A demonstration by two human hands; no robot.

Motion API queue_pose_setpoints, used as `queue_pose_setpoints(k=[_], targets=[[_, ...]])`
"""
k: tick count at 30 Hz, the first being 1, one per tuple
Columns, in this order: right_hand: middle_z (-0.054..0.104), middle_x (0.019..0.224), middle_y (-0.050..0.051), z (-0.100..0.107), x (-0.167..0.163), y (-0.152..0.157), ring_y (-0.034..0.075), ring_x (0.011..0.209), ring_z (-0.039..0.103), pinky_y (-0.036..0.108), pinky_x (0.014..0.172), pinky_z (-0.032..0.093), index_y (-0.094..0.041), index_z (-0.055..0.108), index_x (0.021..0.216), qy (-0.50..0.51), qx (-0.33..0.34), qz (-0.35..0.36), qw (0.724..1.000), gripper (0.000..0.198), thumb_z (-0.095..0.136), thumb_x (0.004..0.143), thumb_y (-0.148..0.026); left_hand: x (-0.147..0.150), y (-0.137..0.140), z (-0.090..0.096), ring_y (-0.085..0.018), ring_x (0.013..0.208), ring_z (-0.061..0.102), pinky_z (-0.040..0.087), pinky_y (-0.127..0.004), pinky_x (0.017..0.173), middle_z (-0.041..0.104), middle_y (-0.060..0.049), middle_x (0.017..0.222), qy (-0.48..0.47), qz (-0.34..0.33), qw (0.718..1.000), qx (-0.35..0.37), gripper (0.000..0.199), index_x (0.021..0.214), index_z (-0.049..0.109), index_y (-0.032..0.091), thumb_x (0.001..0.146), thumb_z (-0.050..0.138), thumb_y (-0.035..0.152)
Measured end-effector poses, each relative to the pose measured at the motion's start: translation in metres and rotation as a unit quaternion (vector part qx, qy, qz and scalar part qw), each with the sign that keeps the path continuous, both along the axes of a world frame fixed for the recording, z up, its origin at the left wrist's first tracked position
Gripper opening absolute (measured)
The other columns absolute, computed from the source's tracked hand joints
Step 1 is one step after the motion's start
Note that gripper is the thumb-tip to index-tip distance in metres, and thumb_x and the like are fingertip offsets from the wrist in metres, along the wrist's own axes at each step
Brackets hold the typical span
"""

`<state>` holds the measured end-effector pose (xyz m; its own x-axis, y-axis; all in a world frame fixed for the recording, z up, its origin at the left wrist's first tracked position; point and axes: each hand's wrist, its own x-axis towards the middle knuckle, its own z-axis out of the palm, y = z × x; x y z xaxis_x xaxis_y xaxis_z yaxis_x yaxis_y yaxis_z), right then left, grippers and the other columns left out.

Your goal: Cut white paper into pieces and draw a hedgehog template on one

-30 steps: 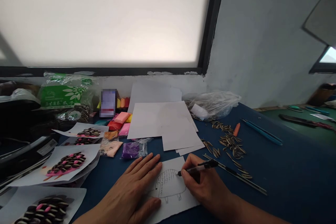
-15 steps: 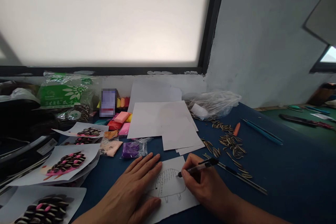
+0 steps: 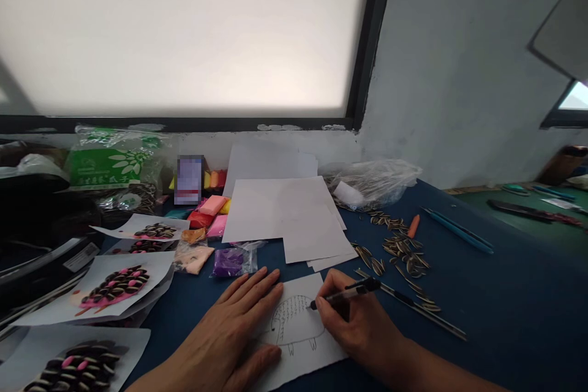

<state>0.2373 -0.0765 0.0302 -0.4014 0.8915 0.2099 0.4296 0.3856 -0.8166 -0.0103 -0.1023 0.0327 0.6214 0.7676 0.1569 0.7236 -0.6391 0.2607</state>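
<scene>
My right hand (image 3: pixel 356 315) is closed around a black pen (image 3: pixel 344 292), its tip on a sheet of white paper (image 3: pixel 312 364). An outline of a round-backed animal with short legs (image 3: pixel 294 321) is drawn there, with rows of small marks filling its back. Flat across the paper's left side lies my left hand (image 3: pixel 243 324), fingers stretched out and holding nothing. A purple clay packet (image 3: pixel 228 262) sits just beyond its fingertips. Past the right hand, a thin metal-and-black rod (image 3: pixel 413 303) rests on the blue table (image 3: pixel 463 282).
Finished sheets with seed-and-clay animals (image 3: pixel 114 285) are stacked at left. Blank white sheets (image 3: pixel 280 208) lie ahead. Loose sunflower seeds (image 3: pixel 407 254), an orange stick (image 3: pixel 414 226) and blue tweezers (image 3: pixel 459 231) are at right. Behind stand a green seed bag (image 3: pixel 114 162) and a clear plastic bag (image 3: pixel 381 180).
The right hand and pen have shifted very slightly left. My left hand stays in place on the paper.
</scene>
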Motion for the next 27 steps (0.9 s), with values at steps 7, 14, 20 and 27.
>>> queue_pose_setpoints(k=[7,14,20,27], targets=[[0.047,0.062,-0.004,-0.0002,0.0001,0.0000,0.014,0.055,0.046,0.026,0.051,0.036,-0.022,0.046,0.074,0.001,-0.001,0.004,1.000,0.014,0.048,0.088,-0.025,-0.0012,-0.0007,-0.0042,-0.038,0.139,0.035,0.038,-0.057,0.108,0.032,-0.011,0.155,0.002,-0.007,1.000,0.022,0.061,0.150,0.043,0.020,0.099,0.051,0.053],[0.046,0.060,-0.004,0.0001,-0.0007,0.0001,0.014,0.053,0.045,0.025,0.049,0.035,-0.023,0.045,0.072,0.006,-0.003,-0.003,1.000,0.014,0.049,0.086,-0.025,-0.0020,0.0017,-0.0050,-0.039,0.138,0.036,0.041,-0.058,0.106,0.033,-0.013,0.154,0.008,-0.015,0.999,0.033,0.062,0.150,0.042,0.018,0.099,0.053,0.052],[0.047,0.062,-0.004,-0.0001,0.0006,-0.0010,0.014,0.054,0.045,0.025,0.049,0.036,-0.022,0.047,0.073,0.005,-0.007,0.000,1.000,0.013,0.048,0.086,-0.025,-0.0019,0.0030,-0.0092,-0.037,0.138,0.037,0.041,-0.055,0.108,0.033,-0.007,0.156,-0.026,-0.020,0.998,0.050,0.067,0.154,0.032,0.029,0.097,0.058,0.051],[0.047,0.061,-0.004,0.0003,0.0000,0.0020,0.013,0.052,0.046,0.025,0.048,0.035,-0.023,0.046,0.073,0.013,0.013,-0.027,0.999,0.014,0.047,0.087,-0.024,-0.0039,-0.0006,-0.0059,-0.036,0.140,0.034,0.038,-0.055,0.110,0.029,-0.005,0.157,-0.013,-0.005,1.000,0.027,0.064,0.154,0.033,0.029,0.098,0.056,0.051]])
